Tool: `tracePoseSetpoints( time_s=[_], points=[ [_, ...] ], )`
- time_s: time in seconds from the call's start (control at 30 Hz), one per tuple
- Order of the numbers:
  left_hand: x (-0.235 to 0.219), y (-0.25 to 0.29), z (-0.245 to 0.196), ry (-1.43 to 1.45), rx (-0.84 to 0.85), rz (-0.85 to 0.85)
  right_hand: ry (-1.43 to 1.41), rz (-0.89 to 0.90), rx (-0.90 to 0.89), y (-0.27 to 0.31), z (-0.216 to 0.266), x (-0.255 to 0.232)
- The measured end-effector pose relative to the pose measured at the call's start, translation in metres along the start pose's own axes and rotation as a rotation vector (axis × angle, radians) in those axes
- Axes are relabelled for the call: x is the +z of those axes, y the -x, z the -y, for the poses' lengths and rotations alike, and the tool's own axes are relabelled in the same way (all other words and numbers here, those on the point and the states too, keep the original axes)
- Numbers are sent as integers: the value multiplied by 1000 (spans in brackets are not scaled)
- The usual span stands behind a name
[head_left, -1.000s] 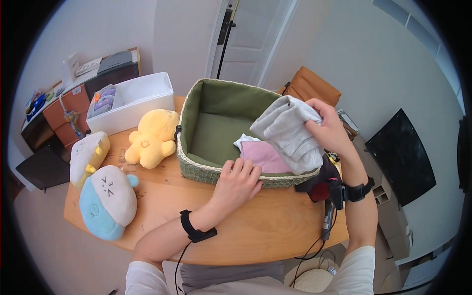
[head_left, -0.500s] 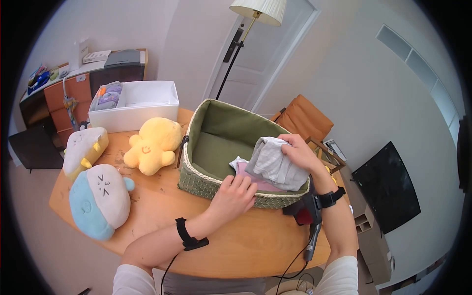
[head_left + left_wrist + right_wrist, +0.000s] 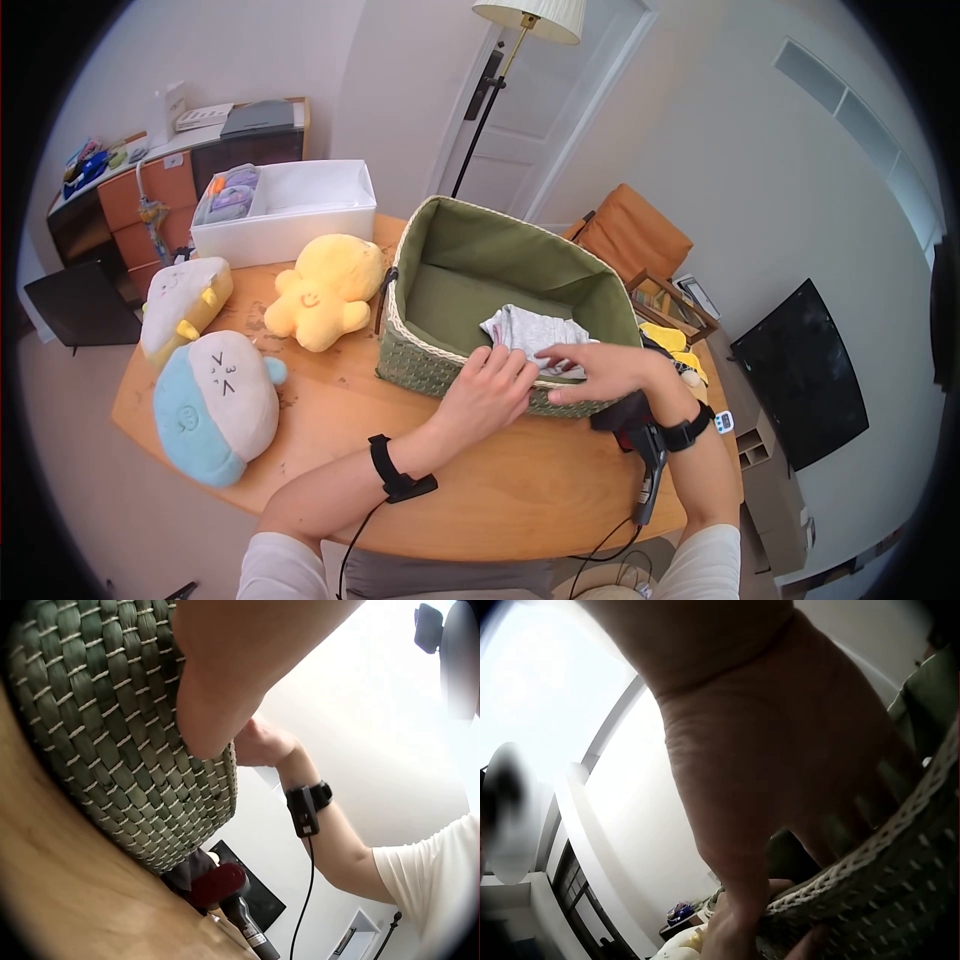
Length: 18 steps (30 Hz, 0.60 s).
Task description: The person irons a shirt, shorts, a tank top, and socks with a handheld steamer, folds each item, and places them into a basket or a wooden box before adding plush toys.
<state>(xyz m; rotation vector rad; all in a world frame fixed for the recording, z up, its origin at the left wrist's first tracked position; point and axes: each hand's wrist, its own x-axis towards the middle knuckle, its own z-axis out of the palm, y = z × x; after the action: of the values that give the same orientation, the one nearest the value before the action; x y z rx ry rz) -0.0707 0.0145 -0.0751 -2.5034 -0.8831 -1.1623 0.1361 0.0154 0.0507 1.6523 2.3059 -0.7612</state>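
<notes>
A green woven basket with a green fabric lining stands on the wooden table. My left hand grips its near rim, fingers bent over the top. Inside, by the near right wall, lies a folded light-grey cloth. My right hand reaches over the rim, spread fingers resting on that cloth. In the right wrist view, this hand's palm fills the middle, with several fingers inside the basket rim. The pink cloth seen earlier is mostly covered by the grey one.
Left of the basket sit a yellow plush toy, a blue-and-white plush toy and a wedge-shaped plush toy. Behind them stands a white divided box. A dark corded appliance lies by the basket's near right corner.
My right hand has lowered the grey cloth into the basket over the pink cloth and loosened its grip. The left hand stays at the rim. The head view has shifted.
</notes>
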Motion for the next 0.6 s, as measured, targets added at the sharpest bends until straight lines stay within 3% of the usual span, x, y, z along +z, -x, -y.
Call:
tracePoseSetpoints(
  time_s=[0.1, 0.2, 0.23, 0.3, 0.37, 0.43, 0.5, 0.57, 0.6],
  points=[
    [-3, -2, 3, 5, 12, 30, 110, -74, -164, 6, -13, 28],
    [-4, -3, 3, 25, -8, 52, 262, -310, 84, 6, -12, 41],
    [-7, -3, 3, 25, -5, 66, 258, -309, 81, 8, -11, 40],
    [-9, -3, 3, 20, 0, 83, 405, -286, 348, 16, 7, 28],
    [-10, -4, 4, 27, 9, 125, 453, -318, 351, 18, 3, 35],
    [-11, -5, 6, 43, 17, 96, 616, -597, -53, 15, -7, 51],
    [-12, -6, 5, 65, 24, 73, 525, -645, -101, 1, -3, 72],
    [-15, -11, 2, 224, 18, -150, 430, -693, -155, -11, -4, 79],
    [-18, -12, 1, 223, 13, -141, 453, -742, -133, -17, -6, 78]
  ],
)
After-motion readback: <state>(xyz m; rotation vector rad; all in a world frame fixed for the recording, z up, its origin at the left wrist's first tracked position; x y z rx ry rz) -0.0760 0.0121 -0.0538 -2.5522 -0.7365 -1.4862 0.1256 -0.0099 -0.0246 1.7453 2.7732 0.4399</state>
